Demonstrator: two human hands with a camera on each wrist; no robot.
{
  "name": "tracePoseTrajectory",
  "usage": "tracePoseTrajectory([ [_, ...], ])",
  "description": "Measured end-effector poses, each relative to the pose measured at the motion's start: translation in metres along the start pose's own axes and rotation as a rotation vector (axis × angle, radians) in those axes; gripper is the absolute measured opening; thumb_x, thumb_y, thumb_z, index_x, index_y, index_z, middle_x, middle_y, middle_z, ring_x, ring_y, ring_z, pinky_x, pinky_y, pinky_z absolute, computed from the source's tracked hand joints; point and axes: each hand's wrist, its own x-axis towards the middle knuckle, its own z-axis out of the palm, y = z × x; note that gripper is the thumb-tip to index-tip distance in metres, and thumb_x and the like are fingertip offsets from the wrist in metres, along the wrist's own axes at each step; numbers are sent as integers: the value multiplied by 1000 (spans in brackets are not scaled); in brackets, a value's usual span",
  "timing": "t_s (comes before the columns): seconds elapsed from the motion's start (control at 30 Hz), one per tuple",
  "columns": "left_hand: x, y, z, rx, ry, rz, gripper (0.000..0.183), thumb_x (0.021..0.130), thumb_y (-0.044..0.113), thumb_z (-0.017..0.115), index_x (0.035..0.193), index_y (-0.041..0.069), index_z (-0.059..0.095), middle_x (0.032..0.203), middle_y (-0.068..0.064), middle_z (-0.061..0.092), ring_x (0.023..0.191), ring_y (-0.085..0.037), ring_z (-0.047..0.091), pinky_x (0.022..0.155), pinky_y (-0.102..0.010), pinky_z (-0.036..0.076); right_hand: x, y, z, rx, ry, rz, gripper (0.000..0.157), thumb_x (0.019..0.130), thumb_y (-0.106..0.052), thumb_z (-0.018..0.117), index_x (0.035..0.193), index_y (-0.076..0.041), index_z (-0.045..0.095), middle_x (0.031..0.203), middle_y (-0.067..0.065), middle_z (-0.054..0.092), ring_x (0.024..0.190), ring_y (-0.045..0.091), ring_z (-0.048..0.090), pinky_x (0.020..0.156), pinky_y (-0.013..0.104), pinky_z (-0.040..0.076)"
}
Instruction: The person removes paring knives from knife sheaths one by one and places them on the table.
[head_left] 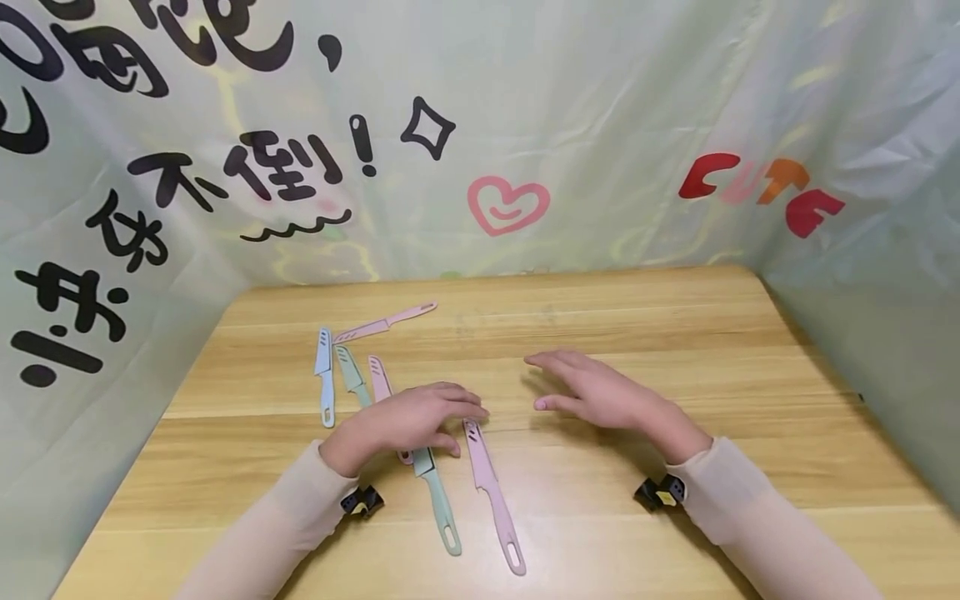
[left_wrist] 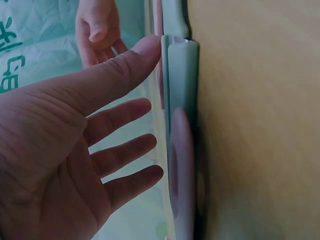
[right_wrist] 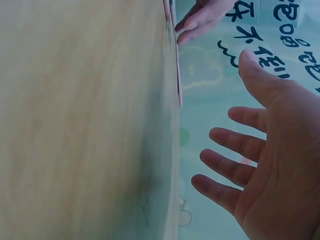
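Observation:
My left hand (head_left: pixel 420 417) hovers palm down over several sheathed knives, its fingers spread and loosely bent with nothing held. Under and beside it lie a green knife (head_left: pixel 438 504) and a pink knife (head_left: pixel 491 492), handles toward me. A second pink knife (head_left: pixel 381 379) is partly hidden behind that hand, as is another green knife (head_left: pixel 350 372). In the left wrist view the thumb (left_wrist: pixel 120 72) overlaps a green knife. My right hand (head_left: pixel 600 392) is held over the table's right half, fingers extended and apart, holding nothing.
A blue knife (head_left: pixel 324 375) lies at the left of the group, and one more pink knife (head_left: pixel 386 323) lies slantwise at the back. The wooden table (head_left: pixel 750 358) meets a pale printed cloth (head_left: pixel 615 125) behind and at both sides.

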Motion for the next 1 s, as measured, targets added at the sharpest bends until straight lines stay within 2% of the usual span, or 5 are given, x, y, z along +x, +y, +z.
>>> tracePoseTrajectory([
  [0.27, 5, 6, 1, 68, -53, 59, 50, 90, 29, 72, 136, 17, 59, 139, -1, 55, 131, -20, 46, 113, -33, 34, 0, -12, 4, 7, -15, -44, 66, 95, -50, 58, 150, -18, 39, 148, 6, 45, 136, 27, 40, 112, 49, 34],
  [0.6, 6, 11, 0, 70, -53, 56, 40, 90, 26, 72, 128, 15, 66, 130, 2, 62, 124, -14, 52, 108, -28, 40, -2, -20, 8, -23, -39, -77, 66, 95, -52, 57, 148, -16, 43, 145, 5, 48, 133, 25, 44, 110, 46, 37],
  [0.83, 10, 15, 2, 123, -28, 180, 34, 89, 25, 72, 121, 14, 68, 122, 4, 65, 120, -13, 55, 106, -25, 41, -8, -26, 8, -67, -90, -96, 65, 95, -58, 52, 145, -16, 46, 142, 4, 51, 131, 22, 45, 110, 44, 38],
  [1.0, 13, 18, 4, 141, -20, 225, 26, 91, 23, 71, 115, 17, 71, 116, 7, 68, 115, -10, 58, 105, -23, 41, -10, -28, 6, -70, -97, -110, 67, 94, -64, 46, 143, -19, 49, 140, 0, 53, 130, 19, 47, 108, 41, 40],
])
